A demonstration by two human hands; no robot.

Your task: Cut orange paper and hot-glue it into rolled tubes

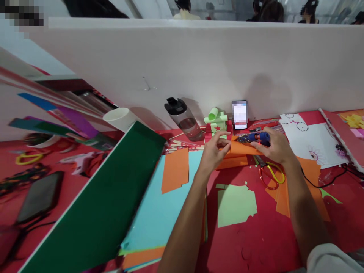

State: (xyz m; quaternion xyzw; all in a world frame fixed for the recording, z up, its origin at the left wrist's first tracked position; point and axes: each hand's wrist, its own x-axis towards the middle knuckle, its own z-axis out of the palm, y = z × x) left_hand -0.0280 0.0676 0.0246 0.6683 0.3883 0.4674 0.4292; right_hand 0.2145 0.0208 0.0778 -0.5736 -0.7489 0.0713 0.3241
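Observation:
My right hand [277, 147] is closed around a blue hot glue gun [261, 138], whose nozzle points left over a folded orange paper piece [239, 149]. With bent fingers, my left hand [213, 151] pinches the left end of that orange piece; its exact grip is partly hidden. Just behind stands a small model of light green and red paper [218, 125], with a rolled tube on top and a red star in front. Under my right wrist lie scissors [273, 175] with yellow and red handles. A pale green paper offcut [236, 205] rests between my forearms.
A dark green board [102, 201] slants across the left, beside blue paper sheets [170, 212]. A water bottle [186, 121] and a lit phone [240, 115] stand by the white partition [182, 60]. Orange sheets [308, 189] and a black cable [321, 186] lie at right.

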